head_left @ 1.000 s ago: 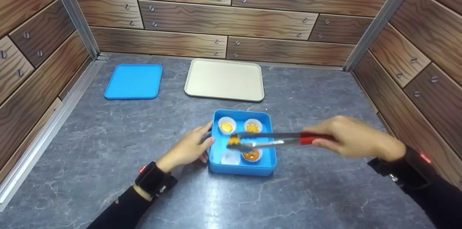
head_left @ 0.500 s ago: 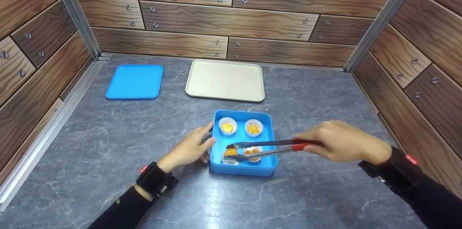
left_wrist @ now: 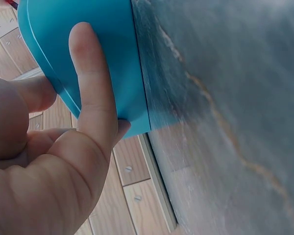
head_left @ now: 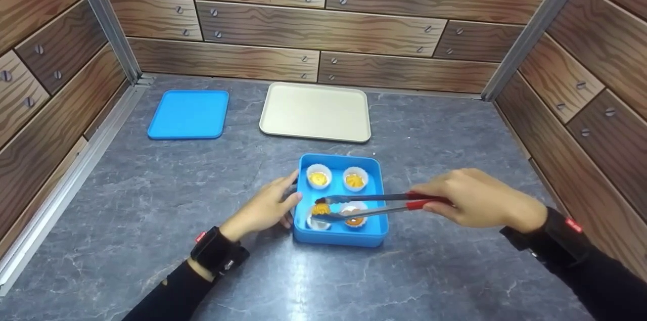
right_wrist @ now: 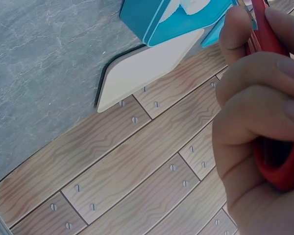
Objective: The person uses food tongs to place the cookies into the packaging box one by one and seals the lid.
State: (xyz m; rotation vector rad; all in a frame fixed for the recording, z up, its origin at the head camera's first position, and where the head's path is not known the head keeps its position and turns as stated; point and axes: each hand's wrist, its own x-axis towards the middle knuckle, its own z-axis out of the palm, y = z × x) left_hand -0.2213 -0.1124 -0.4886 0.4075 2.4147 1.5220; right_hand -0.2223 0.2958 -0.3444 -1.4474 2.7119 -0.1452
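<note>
My right hand (head_left: 472, 197) grips red-handled metal tongs (head_left: 374, 198), reaching over the blue box (head_left: 339, 241) from the right. Between the tong tips is a ridged yellow-orange food piece (head_left: 321, 208), over the front-left white paper cup (head_left: 318, 225). In the right wrist view, curled fingers (right_wrist: 259, 112) wrap the red handle (right_wrist: 279, 171). On the box's left side rests my left hand (head_left: 265, 204), thumb at the rim. The left wrist view shows a straight finger (left_wrist: 90, 73) against the outer wall (left_wrist: 122, 93).
Other white cups in the box hold food: back left (head_left: 318, 177), back right (head_left: 355, 179) and front right (head_left: 355, 221), partly behind the tongs. Beyond the box lie a cream tray (head_left: 314, 111) and a flat blue lid-like panel (head_left: 188, 113). Wood-patterned walls (head_left: 313, 28) enclose the table.
The right hand has brought the tongs and food piece toward the front-left cup, then raised them slightly over the last half second. My left hand stays at the box.
</note>
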